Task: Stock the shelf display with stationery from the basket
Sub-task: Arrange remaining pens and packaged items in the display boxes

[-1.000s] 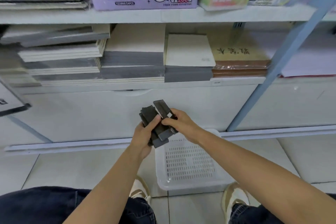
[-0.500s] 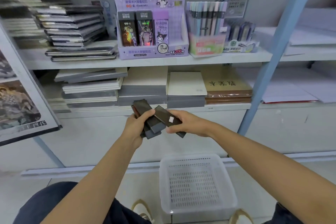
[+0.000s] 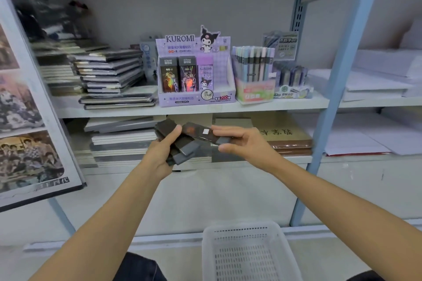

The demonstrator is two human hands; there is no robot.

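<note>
The right hand (image 3: 242,143) pinches one flat dark box (image 3: 201,133), now slid off the stack of small dark boxes (image 3: 182,151) that the left hand (image 3: 159,157) grips. Both have come up from the white plastic basket (image 3: 246,255), close under the purple cardboard display box (image 3: 196,98), so I think stocking comes next.

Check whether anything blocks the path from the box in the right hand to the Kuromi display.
Nothing visible does. The right hand pinches one dark box in front of the shelf, and the Kuromi display has open space right of its three boxes.
</note>
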